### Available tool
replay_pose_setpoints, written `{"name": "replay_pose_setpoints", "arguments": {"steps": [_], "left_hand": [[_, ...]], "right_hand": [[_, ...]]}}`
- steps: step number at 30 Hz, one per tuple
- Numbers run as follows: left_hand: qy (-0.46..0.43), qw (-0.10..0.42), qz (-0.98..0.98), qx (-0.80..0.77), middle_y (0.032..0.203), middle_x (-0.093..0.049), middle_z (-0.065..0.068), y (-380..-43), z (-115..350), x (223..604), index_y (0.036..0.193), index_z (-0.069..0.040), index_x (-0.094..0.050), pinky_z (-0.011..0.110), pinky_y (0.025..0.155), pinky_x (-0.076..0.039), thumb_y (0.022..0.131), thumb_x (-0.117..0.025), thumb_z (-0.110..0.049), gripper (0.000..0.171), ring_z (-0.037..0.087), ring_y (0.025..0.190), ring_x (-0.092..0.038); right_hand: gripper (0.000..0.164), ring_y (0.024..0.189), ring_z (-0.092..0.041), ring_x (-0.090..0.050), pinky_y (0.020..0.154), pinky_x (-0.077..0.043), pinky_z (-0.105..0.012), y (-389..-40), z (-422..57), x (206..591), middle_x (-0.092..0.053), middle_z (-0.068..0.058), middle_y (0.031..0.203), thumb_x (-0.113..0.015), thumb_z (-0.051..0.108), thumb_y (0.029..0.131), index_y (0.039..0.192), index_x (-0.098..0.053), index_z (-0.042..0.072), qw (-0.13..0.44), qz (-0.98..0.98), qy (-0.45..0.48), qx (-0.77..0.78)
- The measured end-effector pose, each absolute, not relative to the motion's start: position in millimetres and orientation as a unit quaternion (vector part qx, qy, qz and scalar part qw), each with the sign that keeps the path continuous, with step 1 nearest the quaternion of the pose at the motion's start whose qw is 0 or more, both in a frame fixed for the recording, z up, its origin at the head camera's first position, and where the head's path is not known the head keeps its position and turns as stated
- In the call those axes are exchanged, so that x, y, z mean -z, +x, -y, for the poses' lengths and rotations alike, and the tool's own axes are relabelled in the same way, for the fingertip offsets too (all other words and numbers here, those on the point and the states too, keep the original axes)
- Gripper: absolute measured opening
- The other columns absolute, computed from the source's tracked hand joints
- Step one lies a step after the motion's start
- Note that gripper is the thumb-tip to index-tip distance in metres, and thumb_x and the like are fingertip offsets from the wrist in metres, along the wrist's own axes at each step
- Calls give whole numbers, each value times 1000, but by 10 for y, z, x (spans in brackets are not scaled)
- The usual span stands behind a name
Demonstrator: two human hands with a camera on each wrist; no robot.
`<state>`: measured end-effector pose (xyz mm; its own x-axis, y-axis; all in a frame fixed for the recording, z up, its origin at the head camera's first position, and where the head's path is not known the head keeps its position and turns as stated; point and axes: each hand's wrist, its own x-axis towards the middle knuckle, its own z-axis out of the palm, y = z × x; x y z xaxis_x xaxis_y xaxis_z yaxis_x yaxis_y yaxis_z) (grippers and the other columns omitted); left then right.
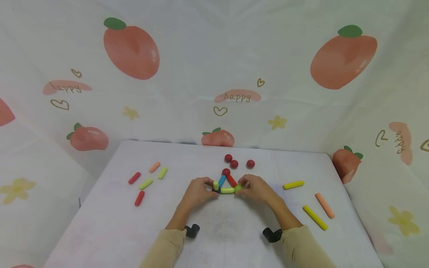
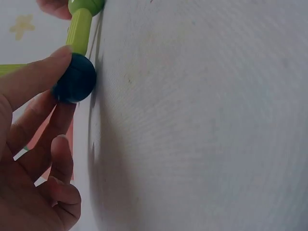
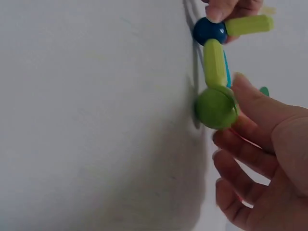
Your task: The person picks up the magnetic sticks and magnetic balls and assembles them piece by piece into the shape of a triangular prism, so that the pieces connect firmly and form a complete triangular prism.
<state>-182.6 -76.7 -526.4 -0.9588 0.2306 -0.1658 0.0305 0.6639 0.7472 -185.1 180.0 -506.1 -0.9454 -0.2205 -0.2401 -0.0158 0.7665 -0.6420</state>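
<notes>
A triangle of balls and short sticks lies on the table. My left hand pinches its dark blue ball between thumb and fingers. The green ball is held by my right hand with thumb and fingertips. Between these two balls runs a yellow-green stick. A blue stick and a red stick meet at a dark red ball on the far side. Another yellow-green stick stands up from the blue ball.
Loose dark red balls lie behind the triangle. Several short sticks, red, orange and yellow-green, are scattered at left. Longer sticks, two yellow and one orange, lie at right. A patterned cloth hangs behind the white table.
</notes>
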Motion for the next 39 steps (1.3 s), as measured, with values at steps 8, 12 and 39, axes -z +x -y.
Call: {"name": "replay_pose_setpoints", "arguments": {"steps": [8,12,39], "left_hand": [[56,125,-906,-400,104,-75,-1,-1802,736,5250,111,-13,-75,46,97,-54,80,-87,-27,36,18,99,-62],[46,131,-907,-398,104,-75,-1,-1796,719,5236,113,-13,-75,46,97,-55,81,-87,-27,37,18,98,-62],[51,129,-905,-401,94,-77,0,-1813,705,5188,109,-9,-76,39,84,-55,77,-89,-23,36,14,83,-63]], "right_hand": [[41,104,-24,-63,93,-59,-40,-2260,-1782,4992,-65,-9,123,-75,25,93,130,-64,10,72,-937,-91,330],[47,117,-29,-62,101,-56,-44,-2442,-1693,5003,-62,-14,131,-74,20,94,137,-61,8,49,-947,-106,298],[46,75,-19,-57,64,-51,-22,-2022,-1437,4601,-69,-2,116,-81,21,88,131,-66,13,1,-889,-264,373]]}}
